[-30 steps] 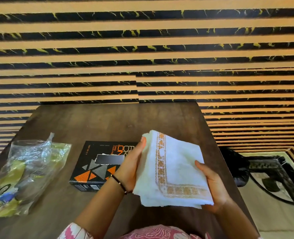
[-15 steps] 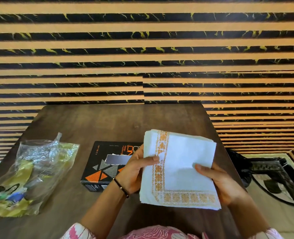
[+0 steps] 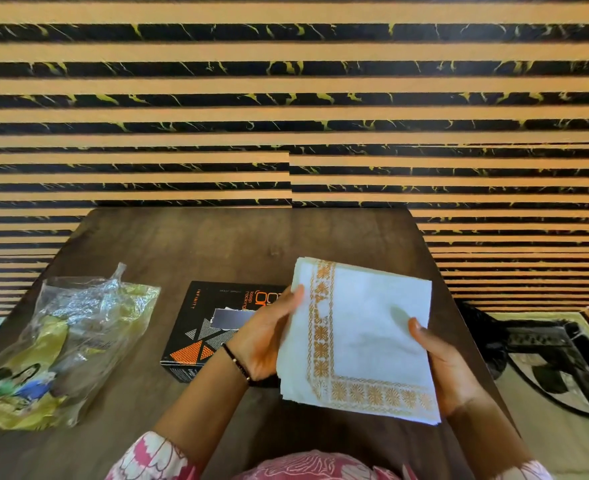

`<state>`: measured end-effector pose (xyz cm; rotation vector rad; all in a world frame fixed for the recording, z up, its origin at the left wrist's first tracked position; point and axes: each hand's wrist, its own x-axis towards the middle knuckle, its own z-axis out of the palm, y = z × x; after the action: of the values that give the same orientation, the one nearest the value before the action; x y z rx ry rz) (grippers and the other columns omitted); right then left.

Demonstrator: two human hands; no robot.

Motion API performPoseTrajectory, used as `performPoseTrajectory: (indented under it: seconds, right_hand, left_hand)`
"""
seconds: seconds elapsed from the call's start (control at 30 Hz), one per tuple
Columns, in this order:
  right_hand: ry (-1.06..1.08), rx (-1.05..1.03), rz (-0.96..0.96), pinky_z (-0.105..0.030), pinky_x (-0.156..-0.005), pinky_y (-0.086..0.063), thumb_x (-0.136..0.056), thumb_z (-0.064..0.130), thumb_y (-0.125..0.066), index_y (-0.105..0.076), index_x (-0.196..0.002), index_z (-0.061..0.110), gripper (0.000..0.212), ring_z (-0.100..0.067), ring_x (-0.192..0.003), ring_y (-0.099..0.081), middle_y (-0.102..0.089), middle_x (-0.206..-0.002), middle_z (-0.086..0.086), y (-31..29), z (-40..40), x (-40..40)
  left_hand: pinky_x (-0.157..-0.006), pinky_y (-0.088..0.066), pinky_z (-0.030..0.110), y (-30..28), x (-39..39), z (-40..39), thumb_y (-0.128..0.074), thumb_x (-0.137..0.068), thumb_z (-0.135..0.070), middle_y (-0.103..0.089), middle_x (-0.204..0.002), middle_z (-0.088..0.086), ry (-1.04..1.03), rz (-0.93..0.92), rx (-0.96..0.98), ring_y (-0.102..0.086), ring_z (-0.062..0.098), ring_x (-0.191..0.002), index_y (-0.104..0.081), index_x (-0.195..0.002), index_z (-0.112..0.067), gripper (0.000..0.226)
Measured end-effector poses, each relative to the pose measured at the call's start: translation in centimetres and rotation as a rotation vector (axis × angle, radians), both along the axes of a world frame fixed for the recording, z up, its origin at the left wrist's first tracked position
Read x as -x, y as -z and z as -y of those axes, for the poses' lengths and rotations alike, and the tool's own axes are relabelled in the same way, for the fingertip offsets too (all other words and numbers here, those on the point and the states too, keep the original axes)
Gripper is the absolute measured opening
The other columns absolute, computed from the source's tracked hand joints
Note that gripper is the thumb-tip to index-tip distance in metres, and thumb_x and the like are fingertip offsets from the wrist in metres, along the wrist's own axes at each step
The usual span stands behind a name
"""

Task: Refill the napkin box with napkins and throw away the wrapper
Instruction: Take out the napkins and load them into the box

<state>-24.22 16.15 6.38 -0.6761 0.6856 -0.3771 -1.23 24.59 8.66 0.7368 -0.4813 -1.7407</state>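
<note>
**Napkin stack in both hands, box not yet filled**

I see 1 dark wood table w/ everything on it. Left side: 1 crumpled clear-and-yellow wrapper, lying loose, looks emptied, prob. parked there til the bin run. Centre: 1 black napkin box, flat, slot facing up, ready to take paper. Above it, just to its right, 1 stack of white napkins w/ orange border, off the table. Left hand clamps the stack's left edge, thumb on top; right hand grips the right edge, prob. squaring sheets so they fit the box.
</note>
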Motion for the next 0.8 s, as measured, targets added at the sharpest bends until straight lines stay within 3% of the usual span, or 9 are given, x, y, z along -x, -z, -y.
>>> performPoseTrajectory:
  seconds: [0.1, 0.2, 0.3, 0.4, 0.53, 0.7, 0.8]
  right_hand:
    - [-0.046, 0.086, -0.084, -0.045, -0.069, -0.057, -0.04, 0.026, -0.093, -0.055, -0.119, 0.008, 0.089, -0.04, -0.094, -0.067, -0.067, -0.11, -0.025, 0.6, 0.4, -0.1]
    - [0.0, 0.099, -0.067, -0.043, -0.062, -0.058, -0.041, 0.022, -0.093, -0.054, -0.119, 0.012, 0.087, -0.039, -0.092, -0.068, -0.068, -0.107, -0.023, 1.5, 1.3, 0.2]
    - [0.083, 0.066, -0.092, -0.04, -0.058, -0.058, -0.038, 0.026, -0.094, -0.055, -0.119, 0.014, 0.091, -0.036, -0.087, -0.07, -0.07, -0.102, -0.02, 2.9, 2.3, 0.4]
    - [0.123, 0.07, -0.193, -0.038, -0.056, -0.057, -0.042, 0.03, -0.092, -0.052, -0.123, 0.012, 0.092, -0.035, -0.085, -0.07, -0.07, -0.103, -0.02, 4.5, 3.0, 0.3]
    - [0.076, 0.163, -0.308, -0.036, -0.053, -0.057, -0.084, 0.013, -0.062, -0.048, -0.127, 0.014, 0.046, -0.034, -0.088, -0.07, -0.064, -0.116, -0.021, 4.7, 2.8, -0.1]
    - [0.015, 0.411, -0.451, -0.024, -0.05, -0.055, -0.084, 0.01, -0.061, -0.057, -0.108, 0.023, 0.027, -0.016, -0.072, -0.073, -0.071, -0.096, -0.004, 3.7, 2.0, -0.3]
    - [-0.043, 0.435, -0.399, -0.023, -0.049, -0.054, -0.08, 0.002, -0.064, -0.06, -0.106, 0.021, 0.033, -0.017, -0.071, -0.073, -0.072, -0.089, -0.004, 3.0, 1.5, -0.1]
  left_hand:
    - [-0.083, -0.056, 0.046, 0.3, 0.7, 0.8, -0.069, -0.072, -0.004, -0.066, -0.114, 0.015, -0.081, 0.297, -0.053, -0.066, 0.031, -0.096, -0.051, -0.121, -0.016, 0.053]
    - [-0.096, -0.048, 0.043, 0.7, 0.8, 1.4, -0.059, -0.088, -0.017, -0.062, -0.119, 0.005, -0.224, 0.71, -0.038, -0.06, 0.026, -0.107, -0.047, -0.119, -0.02, 0.034]
    - [-0.105, -0.034, 0.031, 2.5, -0.6, 1.4, -0.05, -0.091, -0.032, -0.045, -0.133, -0.003, -0.381, 1.44, 0.067, -0.042, 0.014, -0.124, -0.033, -0.135, -0.02, 0.048]
    - [-0.118, -0.013, 0.04, 4.8, -1.7, 0.6, -0.045, -0.093, -0.034, -0.029, -0.149, 0.007, -0.309, 1.83, -0.01, -0.021, 0.022, -0.14, -0.025, -0.142, -0.015, 0.056]
    - [-0.117, -0.001, 0.035, 6.4, -1.9, 0.3, -0.036, -0.095, -0.04, -0.02, -0.155, 0.003, -0.238, 2.01, -0.097, -0.01, 0.019, -0.145, -0.023, -0.144, -0.015, 0.057]
    - [-0.117, -0.001, 0.036, 6.8, -1.8, 0.6, -0.033, -0.095, -0.041, -0.019, -0.156, 0.001, -0.241, 2.056, -0.095, -0.008, 0.019, -0.145, -0.023, -0.144, -0.016, 0.056]
    - [-0.118, -0.002, 0.037, 7.0, -1.7, 0.6, -0.035, -0.095, -0.041, -0.02, -0.155, 0.001, -0.247, 2.044, -0.101, -0.009, 0.019, -0.145, -0.024, -0.143, -0.016, 0.056]
